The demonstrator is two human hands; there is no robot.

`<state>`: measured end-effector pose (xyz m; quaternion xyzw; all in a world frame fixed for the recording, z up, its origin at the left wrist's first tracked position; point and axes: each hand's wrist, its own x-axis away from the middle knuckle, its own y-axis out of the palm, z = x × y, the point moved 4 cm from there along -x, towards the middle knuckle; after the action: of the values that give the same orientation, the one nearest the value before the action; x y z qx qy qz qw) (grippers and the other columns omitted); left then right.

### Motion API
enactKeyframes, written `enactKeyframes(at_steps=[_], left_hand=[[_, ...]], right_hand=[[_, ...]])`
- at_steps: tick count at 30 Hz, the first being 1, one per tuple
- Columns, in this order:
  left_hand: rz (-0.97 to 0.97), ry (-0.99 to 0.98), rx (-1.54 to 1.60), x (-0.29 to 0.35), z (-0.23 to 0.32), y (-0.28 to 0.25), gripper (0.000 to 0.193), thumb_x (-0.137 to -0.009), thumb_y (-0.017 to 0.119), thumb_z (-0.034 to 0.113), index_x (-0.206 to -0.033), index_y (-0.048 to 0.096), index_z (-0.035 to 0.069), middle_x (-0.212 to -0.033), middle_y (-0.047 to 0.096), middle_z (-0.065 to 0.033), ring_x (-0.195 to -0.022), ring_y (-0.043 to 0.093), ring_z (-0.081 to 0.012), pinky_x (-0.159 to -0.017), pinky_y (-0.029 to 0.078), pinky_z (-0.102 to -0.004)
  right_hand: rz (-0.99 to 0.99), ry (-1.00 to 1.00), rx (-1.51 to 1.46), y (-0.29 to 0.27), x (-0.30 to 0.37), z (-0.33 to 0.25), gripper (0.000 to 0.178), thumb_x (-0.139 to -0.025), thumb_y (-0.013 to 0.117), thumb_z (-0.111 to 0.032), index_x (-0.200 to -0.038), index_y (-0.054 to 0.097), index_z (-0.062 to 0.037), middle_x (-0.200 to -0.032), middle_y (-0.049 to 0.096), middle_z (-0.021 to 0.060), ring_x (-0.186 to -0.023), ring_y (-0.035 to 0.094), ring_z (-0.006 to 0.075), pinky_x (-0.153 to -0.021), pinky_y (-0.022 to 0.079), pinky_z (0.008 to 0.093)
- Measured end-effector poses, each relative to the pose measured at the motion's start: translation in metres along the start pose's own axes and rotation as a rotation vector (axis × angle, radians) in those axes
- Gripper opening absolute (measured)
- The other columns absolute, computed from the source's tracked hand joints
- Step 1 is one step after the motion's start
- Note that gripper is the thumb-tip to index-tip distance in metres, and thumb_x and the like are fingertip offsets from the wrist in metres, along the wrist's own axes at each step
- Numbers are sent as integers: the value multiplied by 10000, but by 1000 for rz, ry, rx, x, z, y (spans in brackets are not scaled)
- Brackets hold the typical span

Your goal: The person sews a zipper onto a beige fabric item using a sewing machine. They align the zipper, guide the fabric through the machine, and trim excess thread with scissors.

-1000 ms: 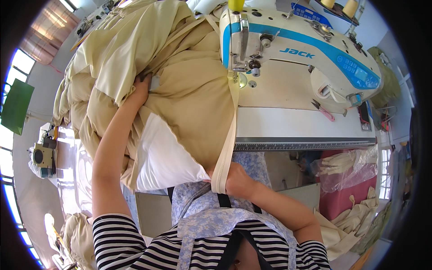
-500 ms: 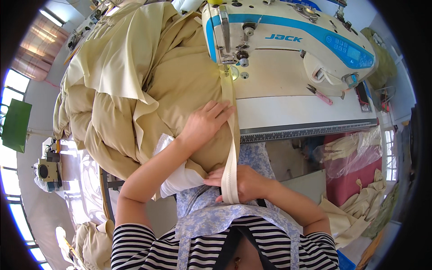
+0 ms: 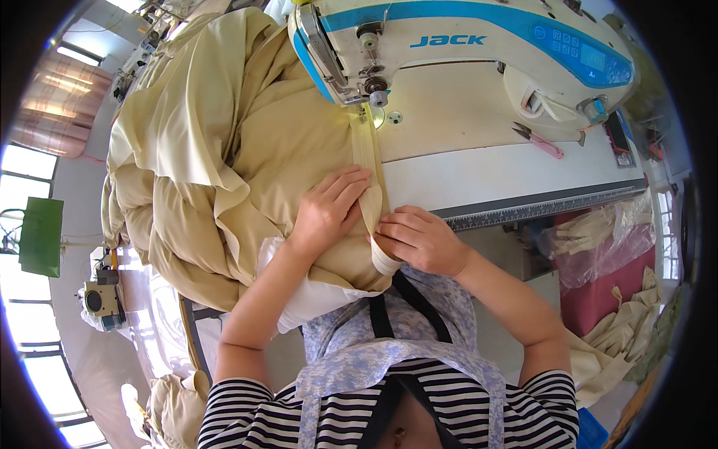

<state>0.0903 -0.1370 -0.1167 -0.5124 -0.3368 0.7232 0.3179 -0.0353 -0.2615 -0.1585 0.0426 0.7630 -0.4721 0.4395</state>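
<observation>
A padded khaki garment (image 3: 277, 150) lies bunched on the sewing machine's bed, left of the needle. Along its right edge a cream zipper tape (image 3: 365, 150) runs from under the presser foot (image 3: 363, 116) towards me. My left hand (image 3: 329, 209) rests flat on the garment, fingertips at the tape's left side. At the front edge of the cloth my right hand (image 3: 422, 239) pinches the tape with bent fingers. Below those fingers the tape curls into a loop; its far end is hidden.
The white and blue sewing machine (image 3: 464, 37) stands at the back right. Pink-handled thread snips (image 3: 540, 141) lie on its bed. A ruler strip (image 3: 546, 203) lines the table's front edge. White cloth (image 3: 307, 303) hangs below the garment; more khaki pieces (image 3: 617, 344) lie at right.
My right hand has risen from near my waist to the garment's front edge, drawing the hanging tape up into a curl. My left hand stays on the cloth. The view has shifted slightly.
</observation>
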Motion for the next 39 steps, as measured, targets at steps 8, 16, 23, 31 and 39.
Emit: enactKeyframes(at_steps=[8, 16, 23, 31, 39], left_hand=[[-49, -144, 121, -10, -6, -11, 383, -803, 686, -73, -1177, 689, 6, -1190, 712, -134, -1071, 686, -325, -906, 561, -367], [51, -239, 170, 0, -14, -7, 274, -938, 627, -40, -1206, 681, -12, -1197, 714, -159, -1086, 688, -302, -932, 537, -352], [33, -259, 210, -14, -20, -17, 242, -949, 622, 20, -1182, 683, -7, -1199, 720, -137, -1131, 680, -284, -971, 518, -350], [-141, 153, -130, -29, -14, -5, 299, -777, 712, 59, -1076, 720, 59, -1135, 735, -50, -1131, 680, -267, -1063, 492, -483], [-86, 170, -197, -14, -21, 11, 231, -757, 702, 93, -989, 706, 94, -1072, 721, -29, -1097, 688, -231, -1093, 461, -510]], right_hand=[[-17, 66, 16, 1, -10, 1, 283, -796, 645, -115, -1068, 686, -50, -1064, 625, 57, -1064, 604, 231, -957, 522, 388], [6, -9, -96, 1, -14, 5, 189, -774, 669, -87, -955, 686, -39, -974, 626, 47, -1028, 614, 224, -956, 529, 378], [-37, 6, -125, 2, -9, 2, 248, -747, 692, -110, -990, 701, -59, -1026, 660, 49, -1021, 646, 234, -918, 551, 371], [-22, 65, -292, -5, -8, 14, 200, -683, 769, -65, -870, 706, -97, -930, 680, -8, -858, 660, 161, -771, 554, 304], [-7, 65, -200, -6, -11, 9, 150, -763, 727, -109, -912, 714, -96, -928, 670, -23, -884, 642, 146, -790, 499, 305]])
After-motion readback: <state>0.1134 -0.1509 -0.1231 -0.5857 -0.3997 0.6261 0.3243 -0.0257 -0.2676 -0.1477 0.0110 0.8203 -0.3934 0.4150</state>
